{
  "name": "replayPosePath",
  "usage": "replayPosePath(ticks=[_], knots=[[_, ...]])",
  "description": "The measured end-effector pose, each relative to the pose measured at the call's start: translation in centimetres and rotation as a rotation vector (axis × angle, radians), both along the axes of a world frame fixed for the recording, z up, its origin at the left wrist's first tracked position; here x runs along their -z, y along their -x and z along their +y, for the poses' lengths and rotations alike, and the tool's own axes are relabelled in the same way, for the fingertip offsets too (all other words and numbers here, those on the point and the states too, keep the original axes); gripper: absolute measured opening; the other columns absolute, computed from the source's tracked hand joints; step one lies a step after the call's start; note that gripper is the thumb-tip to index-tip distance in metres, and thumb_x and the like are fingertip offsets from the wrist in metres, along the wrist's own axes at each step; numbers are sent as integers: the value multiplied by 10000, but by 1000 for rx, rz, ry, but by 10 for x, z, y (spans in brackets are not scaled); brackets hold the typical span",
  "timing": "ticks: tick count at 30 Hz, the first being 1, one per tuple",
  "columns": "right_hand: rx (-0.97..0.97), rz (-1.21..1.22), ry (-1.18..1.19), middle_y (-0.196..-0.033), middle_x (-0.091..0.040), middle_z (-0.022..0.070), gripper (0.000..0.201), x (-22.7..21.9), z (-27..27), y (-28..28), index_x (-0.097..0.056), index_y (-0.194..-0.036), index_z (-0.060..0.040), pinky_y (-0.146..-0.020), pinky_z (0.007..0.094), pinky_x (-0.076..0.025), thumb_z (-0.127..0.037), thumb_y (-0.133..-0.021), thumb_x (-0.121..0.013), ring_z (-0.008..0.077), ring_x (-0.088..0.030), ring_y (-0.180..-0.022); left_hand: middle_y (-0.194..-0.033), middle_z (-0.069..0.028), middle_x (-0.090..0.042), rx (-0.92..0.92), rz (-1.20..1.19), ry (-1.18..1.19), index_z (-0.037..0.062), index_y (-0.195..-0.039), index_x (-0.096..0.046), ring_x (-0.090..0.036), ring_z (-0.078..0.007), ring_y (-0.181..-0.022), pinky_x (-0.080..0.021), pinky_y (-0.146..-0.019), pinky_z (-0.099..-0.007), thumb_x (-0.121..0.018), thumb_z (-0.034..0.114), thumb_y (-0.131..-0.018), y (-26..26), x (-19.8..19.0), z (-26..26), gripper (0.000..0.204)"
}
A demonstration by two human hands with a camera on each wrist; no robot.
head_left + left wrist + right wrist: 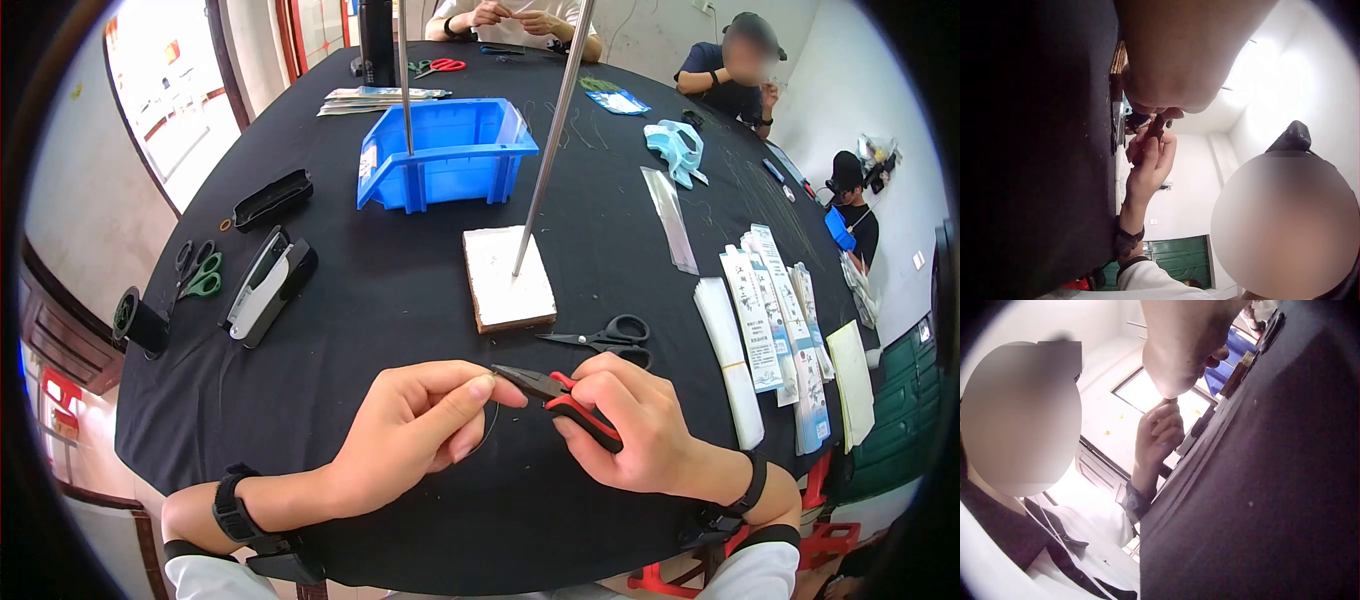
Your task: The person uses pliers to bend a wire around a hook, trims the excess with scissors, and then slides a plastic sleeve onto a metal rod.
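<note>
My right hand grips a pair of pliers with red and black handles, their dark tapered nose pointing left. That nose reaches the fingertips of my left hand, where thumb and forefinger pinch a fine thread-like line. A loose length of the line curves down below the fingers; its pinched end is hidden. Both hands are raised over the black cloth, close in front of my body. Across in the left wrist view, the pliers stick up from the right hand. The right wrist view shows the left fingers curled together.
Black scissors lie just beyond the hands, beside a white-topped block holding an upright metal rod. Behind stands a blue bin. A stapler and green-handled scissors lie left; printed packets lie right. Other people sit around the table.
</note>
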State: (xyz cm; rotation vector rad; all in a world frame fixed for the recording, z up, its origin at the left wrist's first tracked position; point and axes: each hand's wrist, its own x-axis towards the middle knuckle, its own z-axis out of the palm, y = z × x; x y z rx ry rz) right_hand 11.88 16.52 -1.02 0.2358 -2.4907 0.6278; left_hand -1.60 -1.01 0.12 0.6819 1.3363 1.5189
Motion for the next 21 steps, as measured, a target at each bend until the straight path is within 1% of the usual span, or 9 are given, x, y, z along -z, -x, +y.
replayPosePath(ticks=[3,6,12,15,21], knots=[[-2,2,7,-792,-531,81,218,0,-1,0,-546,-854,-38,-514,291,-455,-66,-702,-700,215,-560,-625,-532,49,-380,-26,15,-64,-22,-925,-598,-259,-30,-466,-189,-434,-201,-450,212,-969,-2,2,1,281],[1,16,-13,-786,-526,73,219,-2,-1,0,-547,-845,-43,-509,286,-452,-67,-695,-704,207,-559,-621,-535,59,-347,1,65,-11,-12,-885,-591,-257,-28,-469,-196,-445,-205,-447,221,-970,-1,-1,1,288],[28,43,-95,-765,-506,54,227,-1,0,-1,-548,-823,-52,-485,271,-441,-68,-670,-715,185,-551,-601,-535,60,-333,-17,116,26,-9,-861,-574,-255,-27,-464,-204,-437,-205,-452,214,-968,-5,-5,0,276],[26,47,-115,-763,-501,51,236,-1,1,0,-551,-825,-57,-478,269,-437,-67,-661,-722,181,-548,-595,-578,58,-362,-62,79,43,-5,-832,-572,-289,-11,-523,-224,-467,-207,-463,134,-949,-7,-5,0,211],[19,26,-121,-767,-501,51,244,2,2,1,-557,-832,-60,-473,268,-437,-67,-657,-727,180,-549,-593,-583,54,-370,-74,119,83,-7,-825,-570,-301,-11,-522,-237,-464,-207,-466,108,-937,-8,-4,-2,191]])
